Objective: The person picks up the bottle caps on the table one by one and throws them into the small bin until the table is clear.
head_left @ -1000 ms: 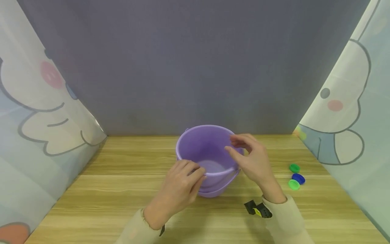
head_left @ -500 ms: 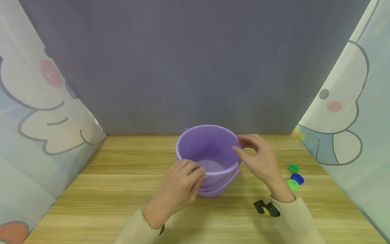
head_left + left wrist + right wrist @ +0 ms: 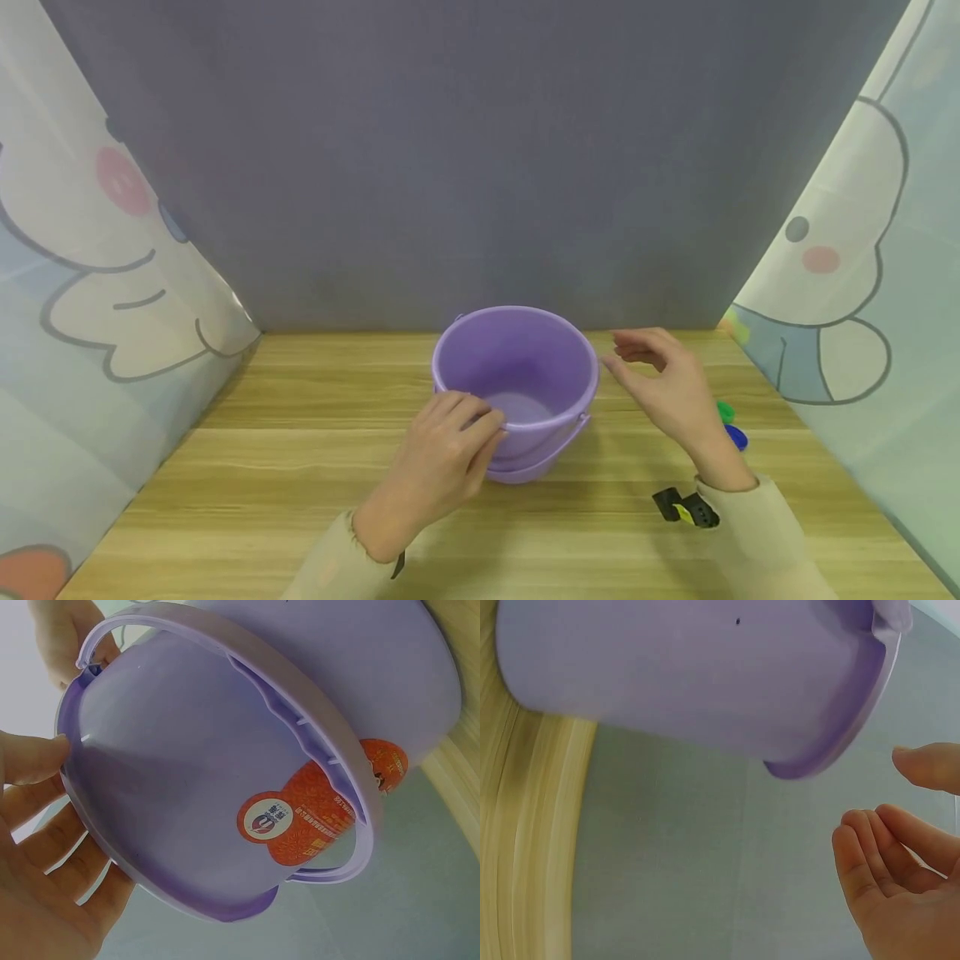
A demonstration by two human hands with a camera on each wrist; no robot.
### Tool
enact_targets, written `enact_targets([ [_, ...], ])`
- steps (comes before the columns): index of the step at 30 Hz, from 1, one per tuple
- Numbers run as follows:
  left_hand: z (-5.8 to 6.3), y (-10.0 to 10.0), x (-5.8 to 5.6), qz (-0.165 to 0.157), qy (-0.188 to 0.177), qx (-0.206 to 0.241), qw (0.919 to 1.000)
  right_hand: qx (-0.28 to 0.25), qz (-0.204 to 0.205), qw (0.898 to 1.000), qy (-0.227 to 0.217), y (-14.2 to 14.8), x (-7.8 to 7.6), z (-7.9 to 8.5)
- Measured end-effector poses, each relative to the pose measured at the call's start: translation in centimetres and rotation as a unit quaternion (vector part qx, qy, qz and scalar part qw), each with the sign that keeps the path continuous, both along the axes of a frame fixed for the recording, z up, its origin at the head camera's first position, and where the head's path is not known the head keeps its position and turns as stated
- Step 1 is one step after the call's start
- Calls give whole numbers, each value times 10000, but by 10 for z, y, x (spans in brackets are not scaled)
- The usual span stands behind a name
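A purple plastic bucket (image 3: 519, 354) stands upright on the wooden table, and its inside looks bare. My left hand (image 3: 446, 446) grips the near-left part of its rim. In the left wrist view the thumb (image 3: 34, 757) presses the outside, with the other fingers on the inner side. The bucket's handle (image 3: 300, 705) hangs down across an orange-red label (image 3: 315, 810). To the right of the rim, my right hand (image 3: 667, 387) is raised and apart from it. Its fingers are loosely bent, thumb spread away, holding nothing.
Right of the right forearm lie a green round cap (image 3: 725, 412) and a blue one (image 3: 737, 437), partly covered. A grey panel (image 3: 480, 167) stands behind the table (image 3: 315, 400). Cartoon-printed cloths (image 3: 847, 333) close both sides.
My right hand has moved right, from over the bucket's rim to outside it. Its forearm now covers the light green cap. The left hand and bucket have stayed put.
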State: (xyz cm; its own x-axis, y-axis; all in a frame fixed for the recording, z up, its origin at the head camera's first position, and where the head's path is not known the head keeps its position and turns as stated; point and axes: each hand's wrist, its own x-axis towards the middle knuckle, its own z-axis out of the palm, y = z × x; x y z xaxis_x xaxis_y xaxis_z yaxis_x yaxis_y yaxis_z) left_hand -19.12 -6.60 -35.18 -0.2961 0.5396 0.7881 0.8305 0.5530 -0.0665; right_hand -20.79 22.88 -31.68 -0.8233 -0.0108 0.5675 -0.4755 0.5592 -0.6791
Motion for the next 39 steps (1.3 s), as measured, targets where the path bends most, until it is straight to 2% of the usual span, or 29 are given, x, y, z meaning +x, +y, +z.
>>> enact_targets([
  [11, 2, 0, 1, -2, -199, -40, 9998, 254, -354, 9991, -14, 19, -1, -5],
  [20, 1, -1, 0, -8, -96, -3, 10000, 582, -772, 9949, -296, 40, -7, -13],
  [25, 2, -1, 1, 5, -225, -24, 9997, 693, -897, 9927, -401, 49, -8, -16],
  [39, 1, -1, 1, 21, -130, -36, 9999, 977, -1163, 9864, -623, 77, -12, -30],
])
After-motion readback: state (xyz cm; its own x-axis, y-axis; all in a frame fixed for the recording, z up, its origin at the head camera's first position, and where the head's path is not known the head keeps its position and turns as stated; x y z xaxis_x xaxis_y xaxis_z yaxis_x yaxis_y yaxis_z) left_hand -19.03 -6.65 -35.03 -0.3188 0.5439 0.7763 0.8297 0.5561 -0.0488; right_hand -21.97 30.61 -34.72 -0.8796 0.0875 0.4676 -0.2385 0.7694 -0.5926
